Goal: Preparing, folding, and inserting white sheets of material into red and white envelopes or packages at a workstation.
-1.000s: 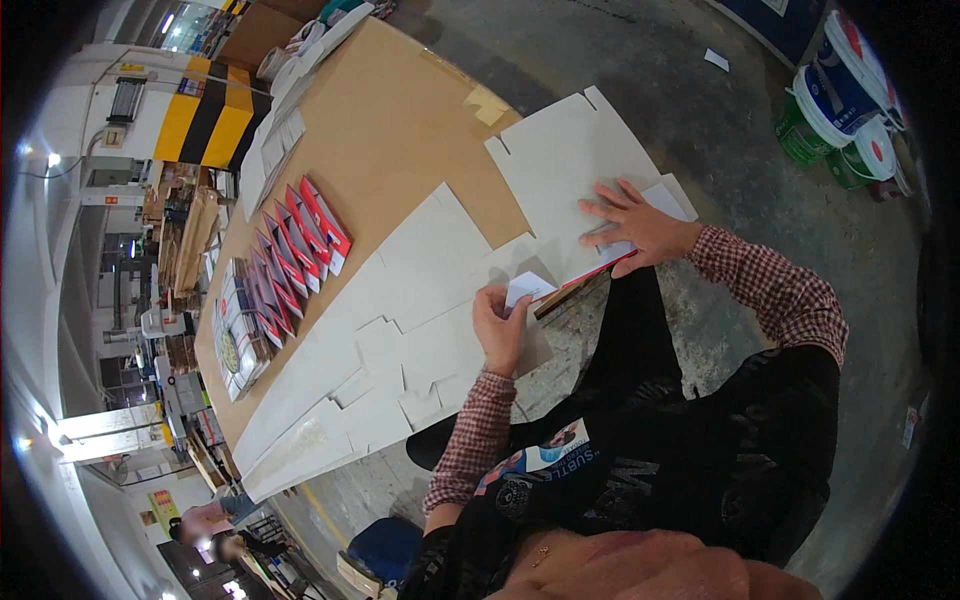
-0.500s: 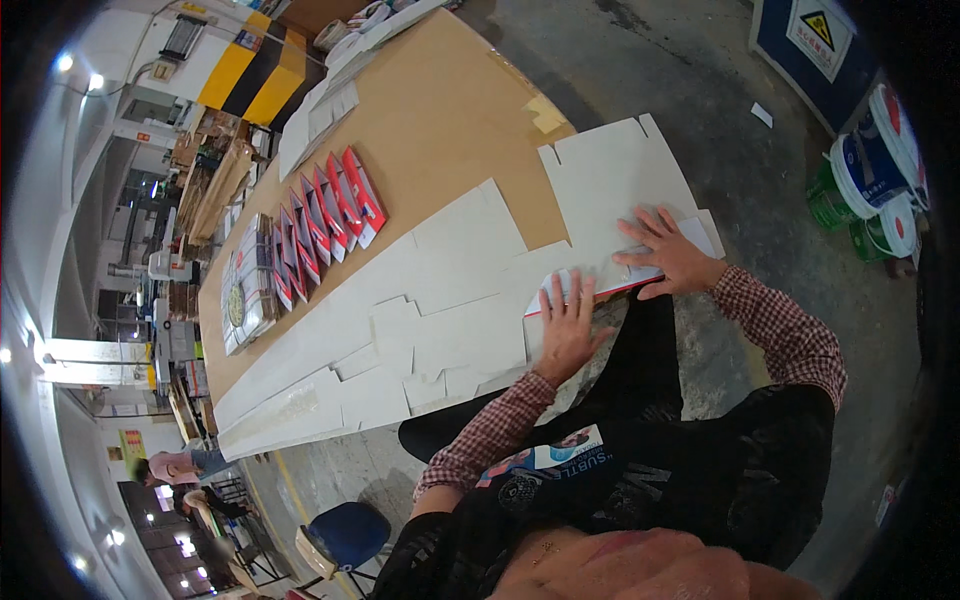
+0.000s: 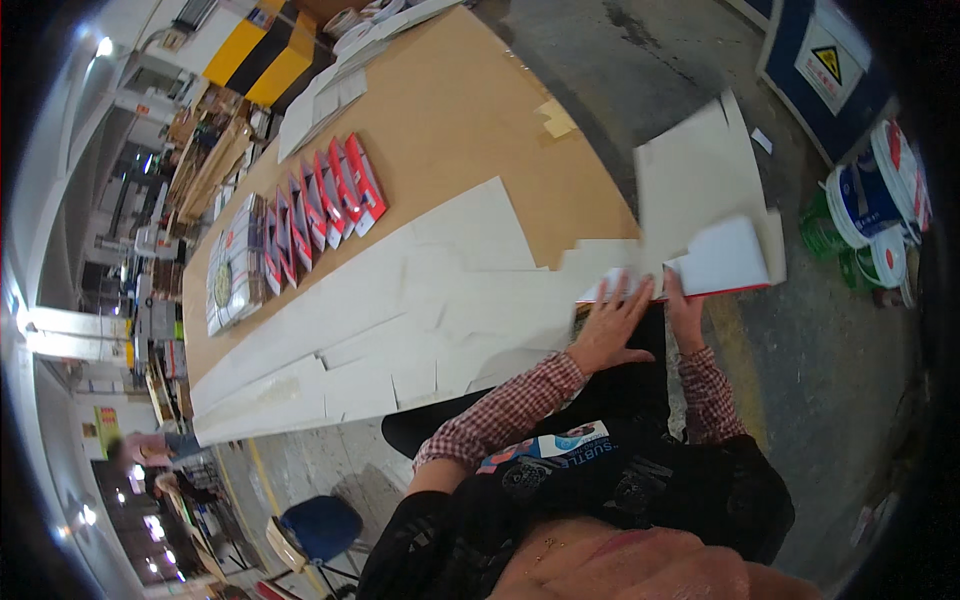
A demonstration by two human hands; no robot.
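Observation:
A white card with a red edge [image 3: 722, 252] lies along the near side of the table's right end, its right part reaching past the tabletop. My right hand [image 3: 686, 318] is closed on the card's near edge, some fingers hidden underneath. My left hand [image 3: 609, 328] rests just left of it, fingers stretched out over the card's left part, holding nothing. Behind the card, a grey cardboard piece [image 3: 690, 165] stands out at the right, blurred and seemingly tilted. More grey cardboard sheets [image 3: 450, 290] overlap across the near part of the table.
On the brown tabletop [image 3: 440, 120] stands a row of red-and-white folded cards [image 3: 350, 190] beside a wrapped bundle [image 3: 238, 265]. Buckets [image 3: 868, 185] and a dark blue panel [image 3: 825, 75] are at the right. A blue chair [image 3: 320, 528] stands lower left; people are farther back.
My right hand has left its flat position on top and moved nearer, now gripping the card's edge. My left hand slid right. The card and the grey cardboard piece behind it shifted right.

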